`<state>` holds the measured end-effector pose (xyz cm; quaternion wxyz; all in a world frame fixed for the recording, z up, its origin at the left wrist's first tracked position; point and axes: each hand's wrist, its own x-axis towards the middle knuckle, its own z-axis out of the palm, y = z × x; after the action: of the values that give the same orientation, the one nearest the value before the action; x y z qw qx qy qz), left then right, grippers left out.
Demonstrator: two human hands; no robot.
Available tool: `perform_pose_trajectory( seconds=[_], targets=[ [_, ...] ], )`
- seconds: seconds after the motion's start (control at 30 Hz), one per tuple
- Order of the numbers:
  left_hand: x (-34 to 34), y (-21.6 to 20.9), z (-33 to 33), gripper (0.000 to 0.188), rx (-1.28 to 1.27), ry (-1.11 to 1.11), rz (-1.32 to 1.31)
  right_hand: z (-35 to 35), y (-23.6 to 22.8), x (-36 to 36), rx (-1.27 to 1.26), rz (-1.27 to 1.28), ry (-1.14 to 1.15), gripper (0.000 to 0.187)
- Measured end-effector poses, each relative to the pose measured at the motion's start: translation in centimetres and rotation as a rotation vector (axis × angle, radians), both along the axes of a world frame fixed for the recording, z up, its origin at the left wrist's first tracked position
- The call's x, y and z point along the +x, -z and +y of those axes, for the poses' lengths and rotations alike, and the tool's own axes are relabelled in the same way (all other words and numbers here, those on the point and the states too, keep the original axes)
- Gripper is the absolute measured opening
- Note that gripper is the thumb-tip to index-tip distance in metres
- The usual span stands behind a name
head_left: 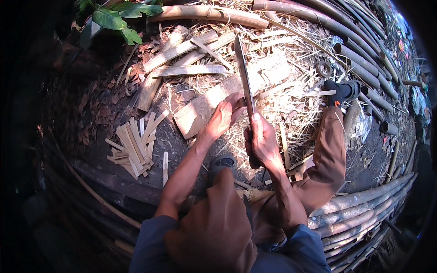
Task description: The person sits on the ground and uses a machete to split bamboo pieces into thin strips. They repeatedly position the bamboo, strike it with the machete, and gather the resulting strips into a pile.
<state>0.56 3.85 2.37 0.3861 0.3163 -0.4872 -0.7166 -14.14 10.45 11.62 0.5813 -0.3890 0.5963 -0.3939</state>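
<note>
Broadly, long round bamboo poles (359,68) ring a ground of dry straw and brown leaves, with rough split slats (182,52) heaped beyond. A flat weathered plank (200,109) serves as a block under the work. Splitting looks mid-stroke; the next push seemingly needs a steady blade kept clear of the fingers. The right hand (263,141) is clenched around the long machete (244,75), blade pointing away. The left hand (224,116) curls beside the blade on the plank; what it pinches is hidden. Thin pale strips (134,148) lie stacked to the left.

We split bamboo with a knife.
Our right hand (263,141) grips the knife (244,77) at centre frame; our left hand (224,116) touches its blade.
</note>
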Motion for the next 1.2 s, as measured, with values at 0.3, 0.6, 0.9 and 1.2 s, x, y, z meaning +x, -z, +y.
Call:
perform_pose_trajectory(
  seconds=[0.3, 0.6, 0.9, 1.2],
  targets=[
    [-0.3, -2.2, -1.7, 0.057, -0.261, 0.013, -0.335, -0.2, -1.2, 0.4, -0.139, 0.049, 0.002, 0.045],
    [-0.2, -1.1, -1.4, 0.031, -0.486, -0.07, -0.385, -0.1, -0.3, 0.3, -0.122, 0.199, -0.089, 0.047],
    [1.4, 2.1, 0.7, 0.074, -0.637, -0.222, -0.776, -1.2, 0.2, 0.7, -0.123, 0.247, -0.049, 0.046],
    [6.8, 2.6, 7.8, 0.053, -0.231, -0.336, -0.916, -1.9, 1.4, -1.8, -0.137, 0.272, -0.04, 0.053]
  ],
)
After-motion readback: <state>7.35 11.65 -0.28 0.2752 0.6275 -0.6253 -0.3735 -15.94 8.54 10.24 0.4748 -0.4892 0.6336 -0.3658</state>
